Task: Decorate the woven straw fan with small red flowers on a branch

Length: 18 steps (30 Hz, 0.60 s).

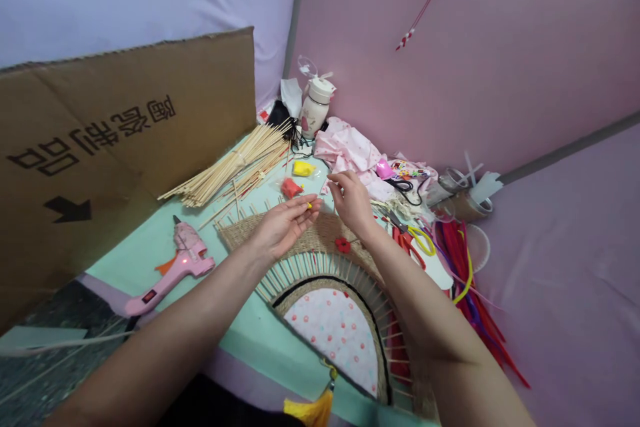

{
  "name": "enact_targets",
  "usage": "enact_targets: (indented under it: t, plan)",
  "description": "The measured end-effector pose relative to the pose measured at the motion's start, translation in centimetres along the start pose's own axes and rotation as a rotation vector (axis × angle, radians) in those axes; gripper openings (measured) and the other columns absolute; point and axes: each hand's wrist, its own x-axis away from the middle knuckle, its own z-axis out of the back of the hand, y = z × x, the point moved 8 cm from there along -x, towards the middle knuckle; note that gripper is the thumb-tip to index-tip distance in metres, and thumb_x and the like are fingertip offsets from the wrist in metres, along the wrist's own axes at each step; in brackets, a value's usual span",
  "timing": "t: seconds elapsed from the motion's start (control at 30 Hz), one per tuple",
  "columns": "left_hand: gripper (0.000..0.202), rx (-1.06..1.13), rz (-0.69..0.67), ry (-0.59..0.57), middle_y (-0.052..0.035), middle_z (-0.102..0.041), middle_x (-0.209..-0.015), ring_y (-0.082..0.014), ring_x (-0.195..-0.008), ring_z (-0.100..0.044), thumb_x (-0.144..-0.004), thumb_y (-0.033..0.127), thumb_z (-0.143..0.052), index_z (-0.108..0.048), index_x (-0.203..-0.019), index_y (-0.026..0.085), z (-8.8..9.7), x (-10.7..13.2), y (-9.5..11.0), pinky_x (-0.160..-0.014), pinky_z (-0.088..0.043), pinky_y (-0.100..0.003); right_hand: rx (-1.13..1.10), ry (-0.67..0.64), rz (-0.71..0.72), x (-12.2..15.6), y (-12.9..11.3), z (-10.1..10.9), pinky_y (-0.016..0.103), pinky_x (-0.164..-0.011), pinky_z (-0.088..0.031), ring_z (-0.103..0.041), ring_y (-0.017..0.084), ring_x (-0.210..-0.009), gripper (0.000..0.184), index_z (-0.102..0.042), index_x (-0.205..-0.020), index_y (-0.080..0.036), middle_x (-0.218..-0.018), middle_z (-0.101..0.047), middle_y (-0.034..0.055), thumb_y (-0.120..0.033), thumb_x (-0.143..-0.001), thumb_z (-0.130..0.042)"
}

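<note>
Palm up, my left hand (287,223) has a small yellow lump (309,205), which looks like soft clay, between thumb and fingers. My right hand (354,205) is close beside it, its fingers bent together at the tips; whatever they may hold is too small to make out. Below both hands lies a half-round fan (300,267) of thin sticks woven with twine, with a white spotted centre (333,330). A red flower (343,245) sits on its woven band. Just beyond my left hand are a red lump (291,188) and a yellow lump (303,168) in clear wrapping.
A pink glue gun (183,260) with a lit red light lies at left, before a cardboard sheet (125,127). Bundled sticks (240,163) and a white bottle (316,107) stand behind. Scissors (423,240) and coloured strips (463,267) lie right. A yellow tassel (315,407) hangs in front.
</note>
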Motion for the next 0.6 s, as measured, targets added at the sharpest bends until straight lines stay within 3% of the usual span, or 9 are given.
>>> enact_targets:
  t: [0.07, 0.17, 0.3, 0.4, 0.5, 0.6]
  plan:
    - [0.024, 0.029, -0.021, -0.020, -0.0099, -0.072, -0.088, -0.0106, -0.082, -0.069, -0.084, -0.004, -0.049, -0.070, -0.089, 0.006, -0.4, -0.1, -0.7, -0.081, -0.055, -0.019, -0.033, 0.024, 0.142, 2.0, -2.4, 1.9, 0.038, -0.093, -0.047, -0.059, 0.022, -0.103, 0.031, -0.065, -0.114, -0.017, -0.108, -0.066, 0.0119, -0.022, -0.096, -0.041]
    - [0.024, 0.049, -0.026, -0.125, -0.0076, -0.072, -0.089, -0.0087, -0.080, -0.068, -0.086, -0.002, -0.048, -0.069, -0.093, 0.008, -1.7, 0.1, -2.0, -0.075, -0.054, -0.016, 0.026, -0.064, 0.297, 5.1, -4.7, 2.8, 0.044, -0.104, -0.042, -0.050, 0.025, -0.121, 0.036, -0.060, -0.125, -0.016, -0.127, -0.062, 0.0120, -0.028, -0.096, -0.042]
    - [0.022, 0.069, 0.049, -0.132, -0.0095, -0.072, -0.091, -0.0115, -0.081, -0.068, -0.095, 0.014, -0.045, -0.066, -0.101, 0.009, -2.8, 0.9, -3.3, -0.070, -0.053, -0.019, 0.121, -0.128, 0.263, 7.7, -4.5, 2.8, 0.052, -0.114, -0.029, -0.033, 0.028, -0.139, 0.046, -0.050, -0.138, -0.014, -0.143, -0.051, 0.0109, -0.035, -0.098, -0.040]
    - [0.041, 0.102, 0.136, -0.155, -0.0130, -0.071, -0.102, -0.0166, -0.093, -0.068, -0.098, 0.040, -0.037, -0.062, -0.112, 0.011, -3.9, 1.8, -3.6, -0.076, -0.054, -0.025, 0.120, -0.189, 0.257, 8.9, -4.4, 2.7, 0.056, -0.118, -0.019, -0.026, 0.027, -0.145, 0.051, -0.043, -0.144, -0.018, -0.149, -0.044, 0.0093, -0.040, -0.099, -0.036]
    - [0.056, 0.143, 0.137, -0.208, -0.0165, -0.068, -0.116, -0.0208, -0.109, -0.064, -0.096, 0.053, -0.033, -0.058, -0.121, 0.010, -4.9, 2.3, -3.5, -0.090, -0.052, -0.031, 0.025, -0.296, 0.335, 9.9, -5.0, 2.5, 0.050, -0.117, -0.024, -0.029, 0.023, -0.144, 0.057, -0.033, -0.149, -0.018, -0.153, -0.039, 0.0117, -0.045, -0.099, -0.033]
    - [0.068, 0.165, 0.183, -0.281, -0.0182, -0.064, -0.124, -0.0235, -0.119, -0.059, -0.092, 0.062, -0.028, -0.055, -0.128, 0.011, -5.7, 2.7, -4.6, -0.099, -0.047, -0.035, 0.017, -0.269, 0.296, 9.9, -4.7, 3.0, 0.052, -0.117, -0.025, -0.026, 0.024, -0.146, 0.063, -0.026, -0.152, -0.018, -0.154, -0.035, 0.0138, -0.050, -0.098, -0.032]
